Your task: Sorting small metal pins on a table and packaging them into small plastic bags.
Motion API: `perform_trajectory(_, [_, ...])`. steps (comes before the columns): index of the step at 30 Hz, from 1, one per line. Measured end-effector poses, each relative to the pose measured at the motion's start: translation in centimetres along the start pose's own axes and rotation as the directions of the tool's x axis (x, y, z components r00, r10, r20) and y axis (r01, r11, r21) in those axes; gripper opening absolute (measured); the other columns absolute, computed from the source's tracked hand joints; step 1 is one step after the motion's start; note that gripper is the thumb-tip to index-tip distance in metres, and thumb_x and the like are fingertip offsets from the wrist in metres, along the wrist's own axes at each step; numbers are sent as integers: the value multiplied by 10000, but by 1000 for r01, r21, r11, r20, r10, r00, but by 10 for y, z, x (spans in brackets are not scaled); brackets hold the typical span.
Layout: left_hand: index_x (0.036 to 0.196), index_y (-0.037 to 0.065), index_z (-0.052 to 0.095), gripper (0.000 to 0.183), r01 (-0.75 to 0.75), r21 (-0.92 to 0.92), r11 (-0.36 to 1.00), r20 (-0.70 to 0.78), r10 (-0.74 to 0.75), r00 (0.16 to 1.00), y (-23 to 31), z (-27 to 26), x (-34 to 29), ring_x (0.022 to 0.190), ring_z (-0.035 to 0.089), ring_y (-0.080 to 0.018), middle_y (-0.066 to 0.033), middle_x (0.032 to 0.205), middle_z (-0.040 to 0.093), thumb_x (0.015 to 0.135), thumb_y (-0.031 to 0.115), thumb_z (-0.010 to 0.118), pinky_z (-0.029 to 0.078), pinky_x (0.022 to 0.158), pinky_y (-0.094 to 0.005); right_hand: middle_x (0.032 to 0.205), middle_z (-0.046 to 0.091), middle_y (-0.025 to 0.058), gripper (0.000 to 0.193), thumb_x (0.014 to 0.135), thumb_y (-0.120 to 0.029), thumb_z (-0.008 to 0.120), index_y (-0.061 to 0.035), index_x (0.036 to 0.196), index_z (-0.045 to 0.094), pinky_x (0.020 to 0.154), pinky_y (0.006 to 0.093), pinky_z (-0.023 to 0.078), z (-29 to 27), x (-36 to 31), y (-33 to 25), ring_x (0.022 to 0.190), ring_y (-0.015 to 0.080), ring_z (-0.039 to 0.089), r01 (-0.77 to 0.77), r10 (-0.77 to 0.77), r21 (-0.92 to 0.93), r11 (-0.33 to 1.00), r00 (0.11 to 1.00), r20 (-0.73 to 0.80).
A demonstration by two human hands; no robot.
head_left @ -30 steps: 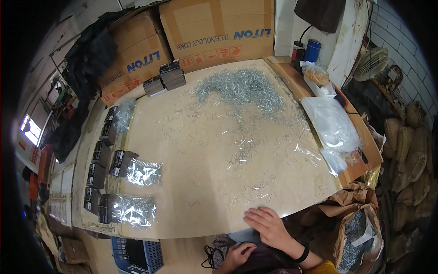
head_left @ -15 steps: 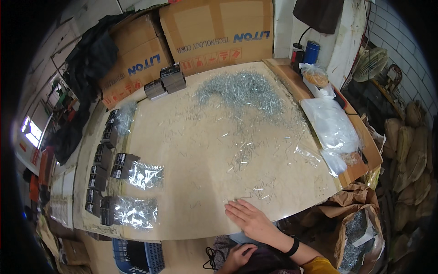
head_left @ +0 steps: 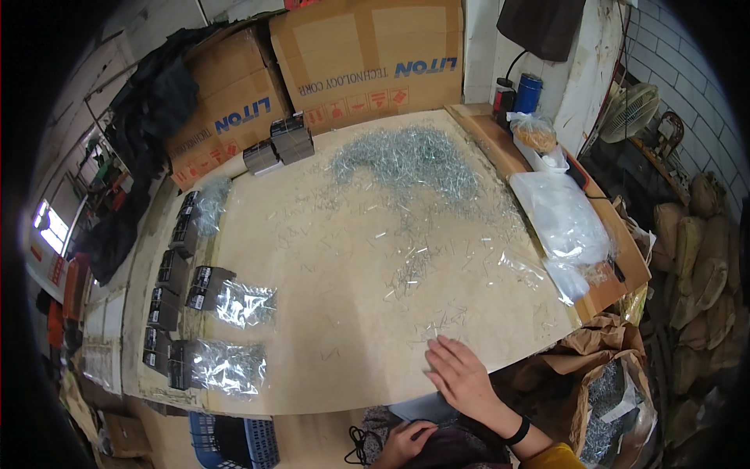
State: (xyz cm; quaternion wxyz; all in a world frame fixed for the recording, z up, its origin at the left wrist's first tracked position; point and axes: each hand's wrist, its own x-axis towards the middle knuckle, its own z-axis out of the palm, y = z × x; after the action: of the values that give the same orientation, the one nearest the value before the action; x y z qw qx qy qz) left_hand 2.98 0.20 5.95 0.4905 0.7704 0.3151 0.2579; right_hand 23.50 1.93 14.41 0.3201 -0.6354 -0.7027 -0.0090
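My right hand [head_left: 461, 379] lies stretched out over the near edge of the table [head_left: 312, 313], fingers extended and holding nothing I can see. Just beyond its fingertips is a loose scatter of thin metal pins [head_left: 447, 321]. Low at the table's front edge, close to my body, my left hand [head_left: 408, 442] is curled with the thumb over the fingers; whatever may be inside is hidden. Farther back spreads a large heap of the same silvery pins [head_left: 414, 156], with stray ones trailing toward me.
Dark card bundles [head_left: 209, 288] and clear bags of pins [head_left: 244, 303] line the left side. Cardboard boxes [head_left: 367, 62] stand behind. Plastic bags [head_left: 558, 219] lie on the right-hand board; a paper sack of pins [head_left: 605, 406] and a blue basket [head_left: 262, 442] sit below.
My right hand has slid to the right along the near edge, fingers still extended. My left hand has stayed about where it was. The view has shifted slightly.
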Motion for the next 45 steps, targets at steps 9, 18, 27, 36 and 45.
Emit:
perform_trajectory(9, [937, 31, 712, 112, 27, -13, 1000, 34, -26, 999, -1, -1, 0, 816, 703, -245, -76, 948, 730, 837, 70, 745, 564, 719, -323, 1276, 612, 124, 459, 724, 50, 592, -5, 1179, 630, 1045, 437, 454, -4, -17, -5, 1219, 320, 557, -1, -11, 247, 969, 999, 47])
perform_trajectory(18, [951, 41, 711, 121, 69, 0, 998, 43, -69, 997, 0, -1, 1, 825, 701, -254, -80, 947, 731, 844, 89, 741, 553, 753, -325, 1365, 571, 44, 591, 670, 56, 592, -77, 1246, 610, 1010, 508, 332, -17, -17, -6, 1320, 265, 465, -36, 46, -85, 996, 992, 116])
perform_trajectory(27, [943, 36, 712, 108, 109, -40, 993, 40, -108, 993, 3, -2, 3, 805, 711, -239, -98, 924, 733, 843, 65, 740, 561, 715, -316, 1302, 619, 51, 539, 689, 98, 519, -103, 1165, 675, 1037, 443, 329, -28, -26, 8, 1262, 258, 525, -78, 53, 199, 977, 990, 127])
perform_trajectory(36, [948, 34, 713, 112, 102, -61, 993, 30, -100, 995, 5, -3, 3, 798, 711, -236, -105, 916, 732, 840, 45, 738, 558, 710, -311, 1261, 632, 91, 475, 687, 108, 560, -22, 1132, 664, 1023, 472, 388, -22, -36, 10, 1230, 273, 546, -85, 86, 91, 992, 996, -4])
perform_trajectory(45, [948, 33, 711, 107, 70, -25, 997, 22, -69, 997, -4, -1, 0, 789, 706, -237, -98, 919, 731, 849, 63, 734, 558, 702, -312, 1328, 567, 142, 516, 691, 97, 574, 20, 1201, 597, 1058, 481, 369, -7, 4, 3, 1280, 318, 480, -39, 31, 127, 991, 998, 62])
